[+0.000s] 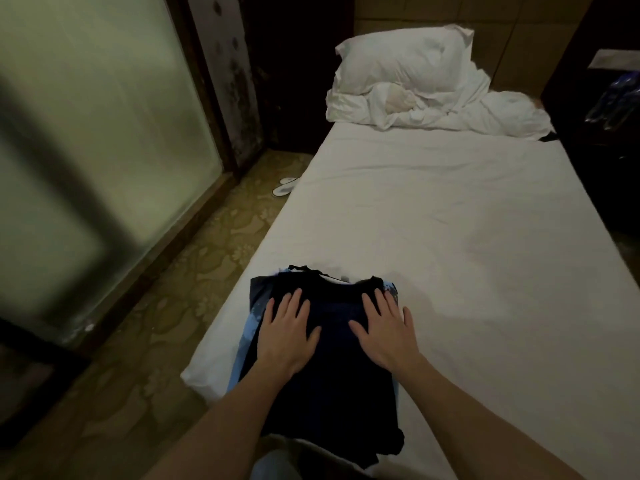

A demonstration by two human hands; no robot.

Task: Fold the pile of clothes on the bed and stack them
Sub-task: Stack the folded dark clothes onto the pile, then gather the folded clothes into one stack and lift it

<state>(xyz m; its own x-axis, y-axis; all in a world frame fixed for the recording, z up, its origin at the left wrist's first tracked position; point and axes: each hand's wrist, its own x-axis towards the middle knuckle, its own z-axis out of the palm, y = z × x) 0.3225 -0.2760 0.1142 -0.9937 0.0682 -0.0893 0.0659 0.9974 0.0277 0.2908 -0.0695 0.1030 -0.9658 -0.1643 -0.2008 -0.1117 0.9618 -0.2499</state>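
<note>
clothes stack (pixel 332 368) is sitting at the near left corner of the bed (pixel 450 220), dark top uppermost w/ light blue edges showing under it. left hand (pixel 285 332) & right hand (pixel 386 332) are pressing flat on it, fingers straight & spread wide.

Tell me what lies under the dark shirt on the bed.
Under the dark shirt, a light blue garment peeks out at its edges; both hands press on top. Anything deeper is covered.

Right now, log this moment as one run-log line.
left hand: flat on dark top garment | right hand: flat on it | stack: near bed corner
</note>
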